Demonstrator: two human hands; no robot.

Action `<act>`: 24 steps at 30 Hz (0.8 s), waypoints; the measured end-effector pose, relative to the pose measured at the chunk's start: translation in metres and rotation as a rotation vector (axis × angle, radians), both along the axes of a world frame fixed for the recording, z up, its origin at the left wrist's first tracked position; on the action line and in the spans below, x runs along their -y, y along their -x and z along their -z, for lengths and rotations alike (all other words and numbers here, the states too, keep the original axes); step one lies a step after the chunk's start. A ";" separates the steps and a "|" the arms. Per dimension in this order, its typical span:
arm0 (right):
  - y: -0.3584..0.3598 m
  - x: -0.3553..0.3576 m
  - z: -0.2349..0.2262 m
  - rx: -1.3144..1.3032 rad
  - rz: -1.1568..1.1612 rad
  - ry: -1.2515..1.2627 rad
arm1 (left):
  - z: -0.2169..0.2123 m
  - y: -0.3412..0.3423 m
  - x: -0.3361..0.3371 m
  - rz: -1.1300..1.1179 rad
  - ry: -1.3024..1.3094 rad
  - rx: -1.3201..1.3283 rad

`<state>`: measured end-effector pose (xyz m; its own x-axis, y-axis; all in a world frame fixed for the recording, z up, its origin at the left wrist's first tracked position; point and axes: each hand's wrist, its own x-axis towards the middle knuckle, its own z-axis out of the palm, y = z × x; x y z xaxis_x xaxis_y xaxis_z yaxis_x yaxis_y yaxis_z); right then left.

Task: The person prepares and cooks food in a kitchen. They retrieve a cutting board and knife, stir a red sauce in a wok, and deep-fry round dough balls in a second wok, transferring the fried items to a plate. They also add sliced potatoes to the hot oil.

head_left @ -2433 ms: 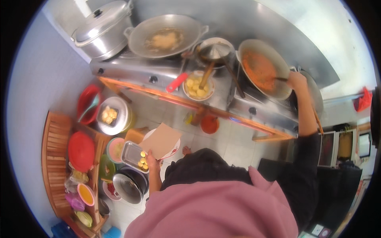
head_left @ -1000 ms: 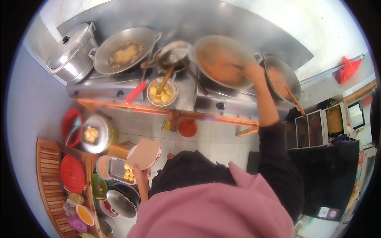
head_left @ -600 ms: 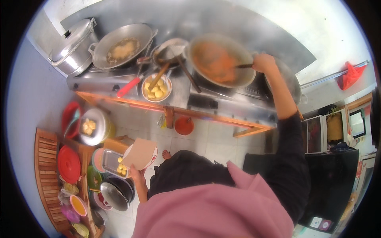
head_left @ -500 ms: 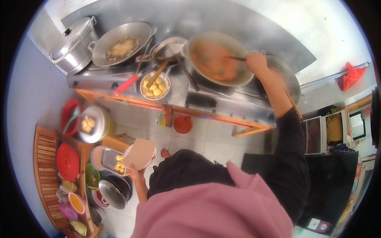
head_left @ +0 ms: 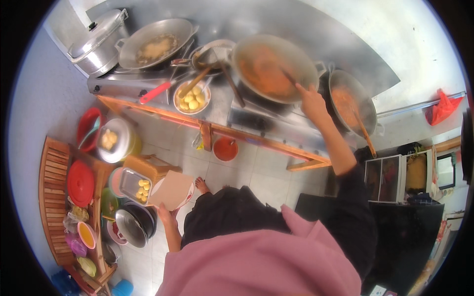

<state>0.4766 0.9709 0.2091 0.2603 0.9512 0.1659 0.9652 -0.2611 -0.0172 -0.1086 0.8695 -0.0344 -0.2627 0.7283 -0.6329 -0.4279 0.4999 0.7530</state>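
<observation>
1. Shifted leftward since earlier: wok [head_left: 274, 64] of orange sauce, centre of stove.
2. Right hand [head_left: 310, 97] grips stirring utensil [head_left: 290, 79]; stirring step, likely continuing.
3. Left hand [head_left: 165, 212] clasps cardboard sheet [head_left: 170, 190].

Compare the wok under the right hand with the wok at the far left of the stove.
The big steel wok with orange sauce sits mid-stove; the steel wok with pale frying food sits left, beside the lidded aluminium pot. The right hand holds a stirring stick in the sauce wok; the frying wok is unattended. Both are round, metal, uncovered.
</observation>
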 end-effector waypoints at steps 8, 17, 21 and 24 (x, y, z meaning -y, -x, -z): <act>-0.021 0.037 -0.019 0.067 0.060 0.124 | -0.006 -0.013 0.010 -0.039 0.011 -0.049; -0.032 0.034 -0.018 -0.045 -0.022 0.092 | -0.020 -0.030 0.027 0.028 0.035 -0.090; -0.035 0.048 -0.023 -0.065 0.011 0.178 | -0.023 -0.032 0.043 0.025 0.017 -0.108; -0.024 0.030 -0.007 -0.142 -0.114 0.006 | -0.021 -0.034 0.047 0.051 -0.008 -0.122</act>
<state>0.5009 0.9411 0.2163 0.1714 0.9766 0.1296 0.9764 -0.1509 -0.1546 -0.0745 0.8222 -0.0133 -0.3000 0.7478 -0.5923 -0.3068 0.5123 0.8022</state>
